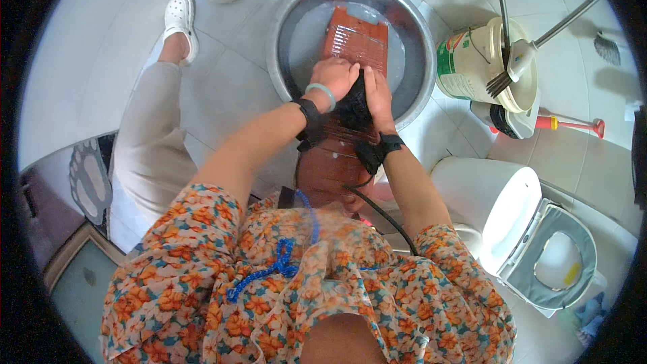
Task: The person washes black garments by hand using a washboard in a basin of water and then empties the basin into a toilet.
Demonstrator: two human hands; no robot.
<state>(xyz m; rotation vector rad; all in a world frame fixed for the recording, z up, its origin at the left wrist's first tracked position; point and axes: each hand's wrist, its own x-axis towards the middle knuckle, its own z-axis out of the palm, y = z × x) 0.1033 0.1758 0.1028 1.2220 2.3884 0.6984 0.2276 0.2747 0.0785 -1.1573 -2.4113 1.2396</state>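
In the head view, your left hand (335, 79) clutches the black cloth (354, 112) on the washboard (356, 39); your right hand (379, 100) presses its side, grip unclear. The board crosses the basin's (278, 61) near rim. Tiled floor (232, 71) stretches left; one bucket (465, 61) closes the right. One cloth, one board, one basin.
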